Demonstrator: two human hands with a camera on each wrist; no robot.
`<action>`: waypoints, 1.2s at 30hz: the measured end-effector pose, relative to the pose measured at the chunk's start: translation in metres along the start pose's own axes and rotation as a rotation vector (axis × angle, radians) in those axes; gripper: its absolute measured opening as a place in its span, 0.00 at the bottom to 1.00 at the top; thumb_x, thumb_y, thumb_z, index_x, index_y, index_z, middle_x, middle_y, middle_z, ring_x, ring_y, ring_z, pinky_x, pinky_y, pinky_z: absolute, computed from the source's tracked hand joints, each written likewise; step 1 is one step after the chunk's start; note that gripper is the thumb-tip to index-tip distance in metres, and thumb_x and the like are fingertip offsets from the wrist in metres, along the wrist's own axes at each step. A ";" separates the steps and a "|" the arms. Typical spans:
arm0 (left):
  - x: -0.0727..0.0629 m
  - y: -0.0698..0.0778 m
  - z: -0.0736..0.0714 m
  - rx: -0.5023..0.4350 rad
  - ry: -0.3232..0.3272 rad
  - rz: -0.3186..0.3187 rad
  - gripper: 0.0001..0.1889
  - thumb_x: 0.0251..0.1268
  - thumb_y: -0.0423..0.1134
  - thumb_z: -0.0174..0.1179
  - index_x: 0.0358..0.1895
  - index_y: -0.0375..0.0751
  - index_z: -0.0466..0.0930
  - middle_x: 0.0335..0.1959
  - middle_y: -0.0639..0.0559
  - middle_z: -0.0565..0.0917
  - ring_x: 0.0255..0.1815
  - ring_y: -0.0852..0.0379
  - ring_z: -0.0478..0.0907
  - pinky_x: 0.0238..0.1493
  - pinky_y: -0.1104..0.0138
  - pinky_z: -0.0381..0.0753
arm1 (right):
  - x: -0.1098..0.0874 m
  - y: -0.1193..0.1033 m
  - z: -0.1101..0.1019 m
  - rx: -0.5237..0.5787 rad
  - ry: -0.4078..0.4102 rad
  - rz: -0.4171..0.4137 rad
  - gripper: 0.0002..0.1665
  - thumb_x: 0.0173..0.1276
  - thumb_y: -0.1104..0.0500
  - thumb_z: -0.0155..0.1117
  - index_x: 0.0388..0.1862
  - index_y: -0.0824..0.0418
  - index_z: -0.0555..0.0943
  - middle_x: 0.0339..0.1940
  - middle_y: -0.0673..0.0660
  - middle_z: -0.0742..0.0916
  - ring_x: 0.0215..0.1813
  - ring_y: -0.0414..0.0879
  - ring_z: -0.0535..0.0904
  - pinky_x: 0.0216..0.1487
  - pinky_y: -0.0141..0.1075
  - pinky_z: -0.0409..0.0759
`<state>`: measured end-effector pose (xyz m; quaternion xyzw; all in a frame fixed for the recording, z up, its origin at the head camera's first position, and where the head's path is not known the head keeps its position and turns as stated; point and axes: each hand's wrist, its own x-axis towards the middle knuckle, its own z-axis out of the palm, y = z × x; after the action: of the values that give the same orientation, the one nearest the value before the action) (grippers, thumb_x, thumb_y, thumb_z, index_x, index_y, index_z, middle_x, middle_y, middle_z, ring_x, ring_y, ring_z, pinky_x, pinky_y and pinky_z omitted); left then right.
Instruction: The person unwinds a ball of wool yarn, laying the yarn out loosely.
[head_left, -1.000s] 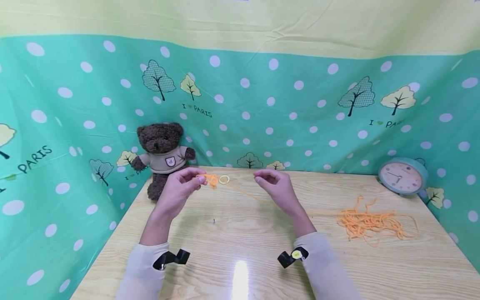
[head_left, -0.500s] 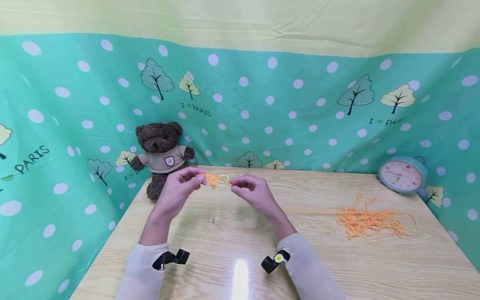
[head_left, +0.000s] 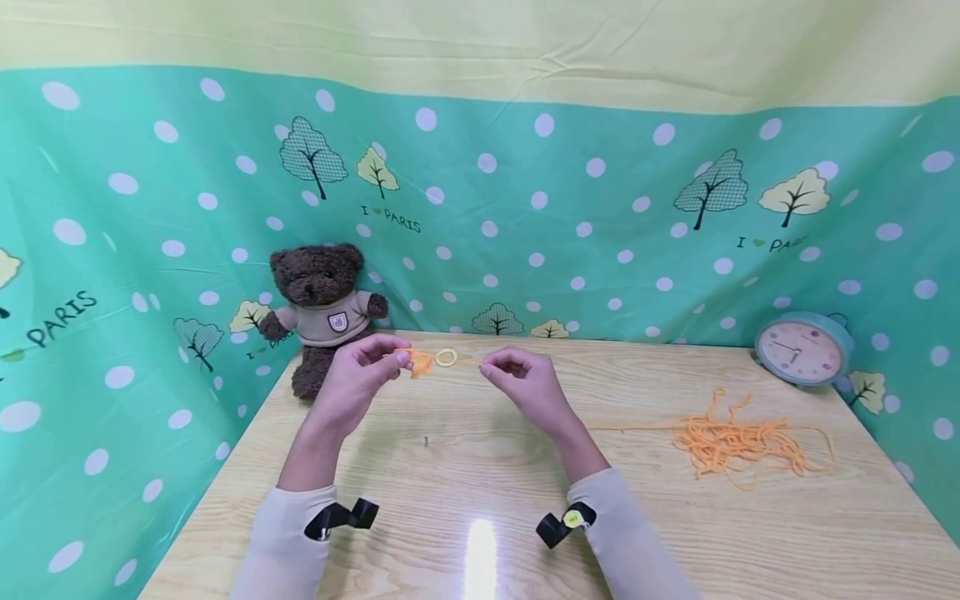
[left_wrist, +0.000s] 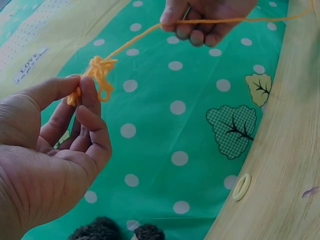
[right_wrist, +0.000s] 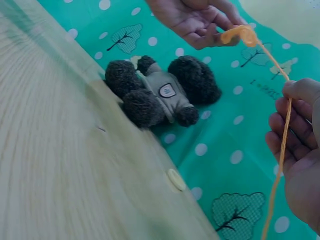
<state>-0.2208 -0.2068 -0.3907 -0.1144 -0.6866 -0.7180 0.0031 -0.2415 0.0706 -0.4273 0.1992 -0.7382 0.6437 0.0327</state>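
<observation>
My left hand (head_left: 358,379) pinches a small looped bundle of orange yarn (left_wrist: 98,71) between thumb and fingertips. From that bundle a single strand (left_wrist: 140,36) runs straight across to my right hand (head_left: 528,385), whose thumb and forefinger pinch it. Past the right hand, the strand hangs down and leads back to a loose heap of orange yarn (head_left: 738,446) on the right of the table. A pale yellow ring (head_left: 447,357) appears between the hands in the head view; both wrist views show it lying on the tabletop near the back edge.
A brown teddy bear (head_left: 324,323) in a beige shirt sits at the back left, behind my left hand. At the back right stands a round teal alarm clock (head_left: 802,352). A green dotted curtain (head_left: 600,217) hangs behind the wooden table (head_left: 450,492).
My right hand has come left toward the yarn bundle, then drawn slightly back right, and the strand between the hands is now straight. My left hand has stayed nearly still.
</observation>
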 end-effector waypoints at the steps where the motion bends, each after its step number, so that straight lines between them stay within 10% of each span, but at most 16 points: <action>1: 0.000 0.000 0.000 -0.001 0.002 -0.001 0.04 0.74 0.34 0.63 0.45 0.47 0.85 0.38 0.59 0.85 0.40 0.62 0.82 0.42 0.72 0.80 | -0.001 -0.002 -0.003 -0.005 0.005 -0.005 0.07 0.72 0.58 0.70 0.42 0.60 0.88 0.43 0.57 0.90 0.44 0.44 0.83 0.46 0.31 0.82; 36: -0.001 0.003 -0.002 -0.013 0.004 -0.008 0.04 0.73 0.34 0.64 0.46 0.44 0.85 0.38 0.58 0.85 0.40 0.62 0.83 0.43 0.73 0.81 | -0.030 -0.022 -0.099 -0.076 0.132 -0.096 0.11 0.72 0.62 0.69 0.46 0.71 0.85 0.38 0.48 0.88 0.41 0.38 0.84 0.43 0.28 0.84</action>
<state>-0.2194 -0.2092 -0.3885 -0.1104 -0.6823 -0.7227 0.0010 -0.2271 0.1712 -0.3991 0.1900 -0.7479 0.6247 0.1196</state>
